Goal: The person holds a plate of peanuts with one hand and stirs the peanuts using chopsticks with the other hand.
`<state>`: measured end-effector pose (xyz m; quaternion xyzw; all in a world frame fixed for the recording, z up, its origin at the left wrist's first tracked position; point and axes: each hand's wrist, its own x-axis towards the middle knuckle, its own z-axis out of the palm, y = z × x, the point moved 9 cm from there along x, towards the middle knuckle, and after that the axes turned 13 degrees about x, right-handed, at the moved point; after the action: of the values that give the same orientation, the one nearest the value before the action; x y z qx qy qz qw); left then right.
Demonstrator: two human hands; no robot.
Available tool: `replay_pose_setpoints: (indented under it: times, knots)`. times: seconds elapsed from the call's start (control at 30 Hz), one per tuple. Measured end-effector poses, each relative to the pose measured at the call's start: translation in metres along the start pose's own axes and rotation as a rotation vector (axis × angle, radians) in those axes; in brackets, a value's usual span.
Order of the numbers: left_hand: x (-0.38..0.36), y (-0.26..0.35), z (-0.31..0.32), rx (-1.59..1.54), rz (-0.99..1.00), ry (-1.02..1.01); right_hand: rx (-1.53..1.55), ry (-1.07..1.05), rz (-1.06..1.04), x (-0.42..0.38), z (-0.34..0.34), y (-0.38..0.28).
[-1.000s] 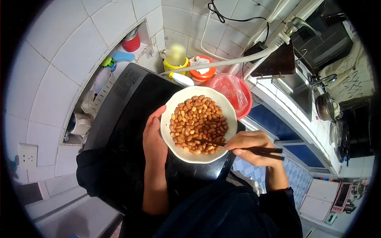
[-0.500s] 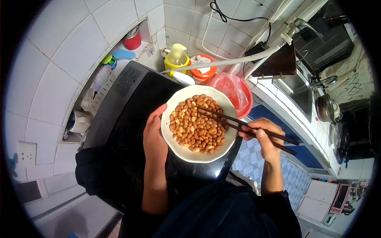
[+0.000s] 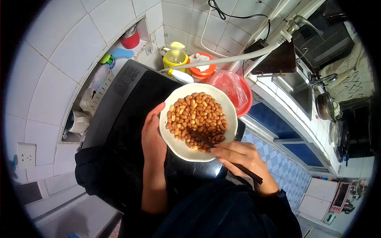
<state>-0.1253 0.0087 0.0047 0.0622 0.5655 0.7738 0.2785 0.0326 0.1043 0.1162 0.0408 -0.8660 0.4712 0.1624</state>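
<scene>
A cream-white bowl (image 3: 174, 147) with a wavy rim holds many reddish-brown peanuts (image 3: 198, 115), a few of them pale and skinless. My left hand (image 3: 152, 133) grips the bowl at its left side, fingers hidden beneath and thumb near the rim. Closed around dark chopsticks (image 3: 248, 172), my right hand (image 3: 242, 158) is at the bowl's lower right edge. The chopstick tips are among the peanuts in the lower middle of the bowl. From this angle the two sticks nearly overlap.
Below the bowl stands a black glossy-topped appliance (image 3: 135, 99). Behind it are a red basin (image 3: 244, 95) with plastic film, an orange-rimmed bin (image 3: 202, 71) and a yellow container (image 3: 174, 59). A pale hose (image 3: 222, 60) crosses above them. A tiled counter with a sink (image 3: 295, 89) runs along the right.
My right hand has moved down and left, and the chopsticks now slant more steeply, with their tips lower in the peanuts. The peanuts have shifted; the bowl has barely moved.
</scene>
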Motion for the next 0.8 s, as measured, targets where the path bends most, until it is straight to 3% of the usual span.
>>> replay_pose_setpoints:
  times: [0.07,0.23,0.33,0.57,0.8]
  knots:
    - [0.001,0.000,-0.002,0.015,0.008,0.003,-0.016,0.099,-0.072,-0.003,-0.006,-0.001]
    - [0.000,0.000,-0.001,0.016,0.001,0.010,0.020,0.306,-0.001,-0.012,-0.033,0.010]
    - [0.000,0.000,-0.003,0.035,0.008,0.014,0.107,0.437,0.137,-0.025,-0.047,0.024]
    - [0.001,-0.001,-0.003,0.045,0.009,0.029,0.431,0.669,0.165,-0.048,-0.065,0.035]
    - [0.000,0.001,-0.002,0.060,-0.003,0.041,0.391,0.504,0.229,-0.033,-0.044,0.039]
